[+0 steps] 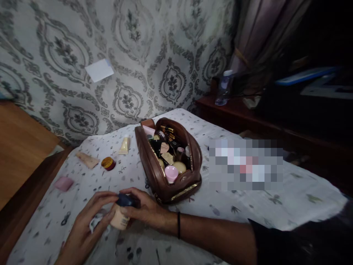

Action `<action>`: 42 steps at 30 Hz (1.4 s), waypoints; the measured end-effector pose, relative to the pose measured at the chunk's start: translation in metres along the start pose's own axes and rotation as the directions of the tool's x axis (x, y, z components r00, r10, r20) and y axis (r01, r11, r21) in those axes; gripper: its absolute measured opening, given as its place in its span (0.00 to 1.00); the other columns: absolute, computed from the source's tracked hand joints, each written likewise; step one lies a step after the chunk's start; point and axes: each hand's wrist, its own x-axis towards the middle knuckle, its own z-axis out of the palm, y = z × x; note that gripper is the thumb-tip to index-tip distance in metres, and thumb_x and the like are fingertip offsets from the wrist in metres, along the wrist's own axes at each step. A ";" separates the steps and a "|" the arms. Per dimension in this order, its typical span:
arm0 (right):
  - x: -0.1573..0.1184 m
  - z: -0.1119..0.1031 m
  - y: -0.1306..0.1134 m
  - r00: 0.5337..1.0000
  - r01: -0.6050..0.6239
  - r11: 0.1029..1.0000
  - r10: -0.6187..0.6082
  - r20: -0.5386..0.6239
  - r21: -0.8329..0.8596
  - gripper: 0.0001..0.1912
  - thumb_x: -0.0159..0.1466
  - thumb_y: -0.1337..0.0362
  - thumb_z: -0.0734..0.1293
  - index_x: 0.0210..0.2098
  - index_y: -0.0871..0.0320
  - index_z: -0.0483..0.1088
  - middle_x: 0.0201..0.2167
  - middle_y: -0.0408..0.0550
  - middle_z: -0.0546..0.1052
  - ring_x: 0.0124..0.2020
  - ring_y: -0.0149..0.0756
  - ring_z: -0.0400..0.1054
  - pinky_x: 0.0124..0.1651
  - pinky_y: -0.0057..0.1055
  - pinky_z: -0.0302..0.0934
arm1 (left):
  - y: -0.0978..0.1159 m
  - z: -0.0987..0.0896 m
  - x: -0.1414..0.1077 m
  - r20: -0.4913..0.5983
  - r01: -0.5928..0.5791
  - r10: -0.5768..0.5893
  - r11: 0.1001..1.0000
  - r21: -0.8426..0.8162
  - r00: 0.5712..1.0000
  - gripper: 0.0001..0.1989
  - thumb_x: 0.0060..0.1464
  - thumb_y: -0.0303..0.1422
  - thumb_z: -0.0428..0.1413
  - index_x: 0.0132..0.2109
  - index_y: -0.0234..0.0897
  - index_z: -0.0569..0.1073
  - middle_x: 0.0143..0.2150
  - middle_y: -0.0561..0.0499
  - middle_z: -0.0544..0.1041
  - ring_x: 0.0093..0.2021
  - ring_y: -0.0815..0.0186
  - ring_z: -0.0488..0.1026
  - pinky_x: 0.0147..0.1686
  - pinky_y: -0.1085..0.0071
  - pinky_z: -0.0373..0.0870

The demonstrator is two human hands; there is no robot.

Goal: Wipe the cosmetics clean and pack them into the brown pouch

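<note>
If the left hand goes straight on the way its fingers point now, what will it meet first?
The left hand is already at the jar and its dark lid. Just past these, it would probably meet the right hand, though depth is unclear.

The wall [154, 40] is pale with dark gray swirls and leafy shapes. Below it, the white sheet [237, 206] has little plants on it. A dark red shelf [202, 102] is by the wall, near a pinkish curtain [261, 33]. The right side is very dark.
</note>
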 end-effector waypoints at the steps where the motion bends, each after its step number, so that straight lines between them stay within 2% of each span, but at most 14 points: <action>1: 0.000 -0.001 -0.001 0.999 0.034 0.999 -0.034 0.006 -0.036 0.40 0.50 0.42 0.77 0.55 0.55 0.68 0.49 0.48 0.74 0.50 0.40 0.70 0.49 0.36 0.67 | 0.003 0.001 0.002 -0.010 0.017 -0.017 1.000 0.006 1.000 0.15 0.64 0.35 0.54 0.56 0.51 0.74 0.51 0.50 0.78 0.52 0.61 0.78 0.48 0.71 0.78; 3: 0.000 -0.002 -0.003 0.992 0.121 0.983 -0.124 -0.011 -0.135 0.38 0.51 0.47 0.78 0.55 0.54 0.67 0.52 0.49 0.73 0.52 0.41 0.69 0.55 0.38 0.65 | 0.009 0.004 0.005 -0.015 0.034 -0.034 0.999 0.004 0.999 0.16 0.65 0.35 0.53 0.58 0.52 0.72 0.55 0.50 0.76 0.55 0.62 0.76 0.51 0.70 0.76; 6: -0.001 -0.003 -0.006 0.973 0.203 0.918 -0.227 -0.031 -0.340 0.41 0.51 0.56 0.79 0.61 0.54 0.63 0.56 0.51 0.72 0.56 0.43 0.67 0.60 0.41 0.61 | 0.015 0.010 0.008 0.057 0.042 -0.041 0.999 -0.016 0.998 0.17 0.66 0.36 0.52 0.60 0.53 0.70 0.59 0.49 0.73 0.59 0.61 0.73 0.56 0.67 0.73; 9: -0.001 -0.004 -0.007 0.955 0.229 0.819 -0.293 -0.041 -0.526 0.44 0.52 0.63 0.77 0.64 0.55 0.59 0.60 0.54 0.70 0.60 0.46 0.65 0.64 0.44 0.57 | 0.014 0.016 0.012 0.124 0.067 -0.059 0.996 -0.061 0.991 0.17 0.67 0.37 0.51 0.61 0.51 0.67 0.60 0.49 0.71 0.60 0.60 0.70 0.59 0.64 0.70; 11: 0.000 -0.005 -0.004 0.947 0.225 0.780 -0.316 -0.057 -0.583 0.44 0.53 0.65 0.76 0.65 0.55 0.57 0.61 0.55 0.69 0.60 0.47 0.65 0.64 0.45 0.57 | 0.012 0.018 0.015 0.154 0.079 -0.064 0.992 -0.094 0.986 0.17 0.67 0.38 0.51 0.61 0.50 0.67 0.59 0.49 0.72 0.60 0.60 0.70 0.60 0.62 0.69; 15: 0.003 -0.010 0.005 0.945 0.218 0.781 -0.319 -0.074 -0.585 0.44 0.54 0.65 0.73 0.66 0.56 0.54 0.58 0.55 0.71 0.57 0.46 0.68 0.62 0.46 0.60 | 0.009 0.019 0.019 0.227 0.135 -0.101 0.981 -0.137 0.969 0.21 0.64 0.42 0.56 0.61 0.47 0.67 0.57 0.47 0.73 0.57 0.57 0.72 0.57 0.60 0.69; 17: 0.005 -0.011 0.008 0.941 0.229 0.780 -0.331 -0.073 -0.582 0.43 0.55 0.63 0.73 0.66 0.56 0.54 0.59 0.56 0.69 0.59 0.47 0.66 0.64 0.47 0.58 | 0.010 0.018 0.022 0.237 0.147 -0.107 0.977 -0.158 0.966 0.21 0.61 0.43 0.58 0.60 0.46 0.69 0.57 0.46 0.74 0.55 0.56 0.72 0.56 0.60 0.70; 19: 0.006 -0.011 0.009 0.936 0.243 0.786 -0.344 -0.077 -0.568 0.42 0.56 0.61 0.73 0.66 0.56 0.54 0.61 0.57 0.67 0.62 0.47 0.64 0.66 0.48 0.56 | 0.008 0.015 0.025 0.209 0.148 -0.107 0.971 -0.189 0.972 0.19 0.61 0.42 0.58 0.58 0.44 0.71 0.55 0.47 0.76 0.54 0.56 0.73 0.55 0.60 0.70; 21: 0.007 -0.010 0.010 0.937 0.245 0.806 -0.340 -0.082 -0.539 0.41 0.58 0.60 0.72 0.66 0.55 0.53 0.63 0.57 0.65 0.63 0.46 0.63 0.64 0.47 0.59 | 0.004 0.013 0.030 0.158 0.158 -0.123 0.959 -0.235 0.980 0.17 0.61 0.41 0.57 0.55 0.42 0.73 0.53 0.47 0.77 0.52 0.57 0.74 0.53 0.62 0.70; 25: 0.007 -0.008 0.011 0.929 0.273 0.817 -0.361 -0.081 -0.508 0.40 0.60 0.64 0.69 0.67 0.53 0.50 0.67 0.57 0.60 0.63 0.44 0.63 0.57 0.41 0.67 | -0.018 0.012 0.036 0.094 0.192 -0.170 0.920 -0.341 0.981 0.20 0.59 0.43 0.58 0.55 0.39 0.73 0.54 0.46 0.77 0.55 0.54 0.73 0.56 0.62 0.68; 31: 0.005 -0.005 0.004 0.935 0.276 0.794 -0.352 -0.040 -0.542 0.35 0.60 0.65 0.66 0.64 0.54 0.51 0.66 0.59 0.61 0.63 0.42 0.63 0.53 0.39 0.69 | -0.058 0.017 0.035 0.120 0.277 -0.250 0.861 -0.427 0.961 0.22 0.56 0.45 0.60 0.54 0.40 0.73 0.55 0.45 0.76 0.57 0.53 0.71 0.59 0.60 0.66; 36: 0.002 -0.003 -0.003 0.956 0.232 0.796 -0.292 -0.018 -0.560 0.33 0.60 0.67 0.65 0.63 0.55 0.53 0.62 0.58 0.65 0.61 0.40 0.65 0.52 0.37 0.69 | -0.069 0.012 0.031 0.118 0.324 -0.304 0.844 -0.427 0.945 0.23 0.54 0.46 0.61 0.53 0.39 0.74 0.53 0.45 0.77 0.55 0.52 0.72 0.58 0.60 0.66; 42: 0.001 -0.004 -0.004 0.962 0.199 0.782 -0.270 -0.033 -0.591 0.32 0.59 0.68 0.66 0.62 0.55 0.55 0.57 0.56 0.68 0.57 0.40 0.67 0.49 0.36 0.69 | -0.077 0.009 0.036 0.129 0.327 -0.301 0.857 -0.397 0.945 0.23 0.56 0.48 0.59 0.52 0.38 0.76 0.52 0.45 0.79 0.53 0.54 0.74 0.55 0.62 0.69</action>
